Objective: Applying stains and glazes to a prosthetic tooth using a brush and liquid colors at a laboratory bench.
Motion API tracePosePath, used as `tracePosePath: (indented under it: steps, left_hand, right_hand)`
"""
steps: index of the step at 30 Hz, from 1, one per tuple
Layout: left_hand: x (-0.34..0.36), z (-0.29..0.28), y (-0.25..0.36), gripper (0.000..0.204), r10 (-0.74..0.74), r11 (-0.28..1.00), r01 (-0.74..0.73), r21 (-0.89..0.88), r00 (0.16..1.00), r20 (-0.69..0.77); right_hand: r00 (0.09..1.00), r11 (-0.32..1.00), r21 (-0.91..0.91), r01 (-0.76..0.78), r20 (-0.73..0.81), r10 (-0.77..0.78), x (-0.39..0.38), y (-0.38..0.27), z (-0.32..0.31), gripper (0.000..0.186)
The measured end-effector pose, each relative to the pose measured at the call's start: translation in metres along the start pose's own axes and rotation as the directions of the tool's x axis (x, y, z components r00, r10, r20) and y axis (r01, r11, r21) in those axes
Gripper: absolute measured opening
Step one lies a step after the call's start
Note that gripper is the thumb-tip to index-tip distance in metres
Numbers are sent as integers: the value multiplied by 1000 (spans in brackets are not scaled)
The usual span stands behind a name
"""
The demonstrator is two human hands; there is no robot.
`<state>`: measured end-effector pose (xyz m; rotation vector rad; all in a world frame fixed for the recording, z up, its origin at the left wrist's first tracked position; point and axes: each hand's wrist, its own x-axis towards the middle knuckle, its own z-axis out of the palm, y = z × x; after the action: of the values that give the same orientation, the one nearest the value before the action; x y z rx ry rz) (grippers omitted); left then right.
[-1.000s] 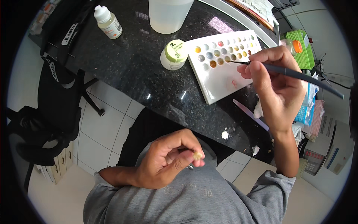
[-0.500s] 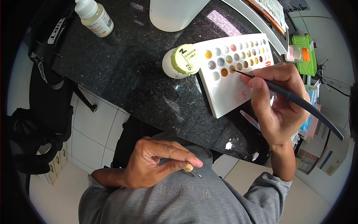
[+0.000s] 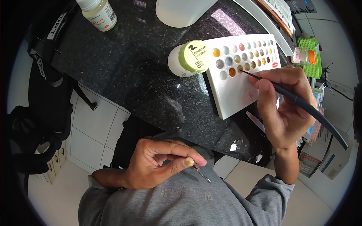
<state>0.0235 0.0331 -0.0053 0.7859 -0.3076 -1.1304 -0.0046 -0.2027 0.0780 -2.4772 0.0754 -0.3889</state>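
My right hand (image 3: 284,109) grips a thin black brush (image 3: 301,103), its tip touching a small well of a white palette (image 3: 235,92) with several coloured wells on the black granite counter (image 3: 143,75). My left hand (image 3: 156,165), held low over my grey shirt, pinches a thin metal tool (image 3: 201,173) with a small pale piece at its end between thumb and fingers. A white jar with a green lid (image 3: 188,58) stands just left of the palette.
A small white bottle (image 3: 97,13) and a large translucent container (image 3: 181,11) stand at the far side of the counter. A green rack (image 3: 313,56) and boxes lie to the right. A black bag (image 3: 45,75) hangs at the left over white floor tiles.
My right hand has moved the brush tip from the palette's right wells down to a lower left well. My left hand has stayed low, still pinching the tool.
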Motion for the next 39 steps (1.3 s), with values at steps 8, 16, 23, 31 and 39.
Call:
tracePosePath:
  steps: [8,16,23,31,39]
  left_hand:
    - [0,0,-1,13,-7,1000,7,0,999,36]
    - [1,0,-6,13,34,999,-33,-21,999,26]
    - [0,0,-4,13,30,999,-30,-14,999,25]
    - [3,8,1,15,-20,1000,20,-14,1000,23]
    - [14,29,-6,18,-130,963,136,-233,991,43]
  right_hand:
    - [1000,999,-33,19,17,-19,0,-1,-1,10]
    - [1000,997,-72,4,23,-3,1,-3,-2,11]
    - [999,996,-83,29,28,-27,0,-4,-2,11]
    - [985,987,141,71,-165,-48,-14,-18,-15,16]
    - [980,936,346,58,-200,13,-89,-47,-7,27]
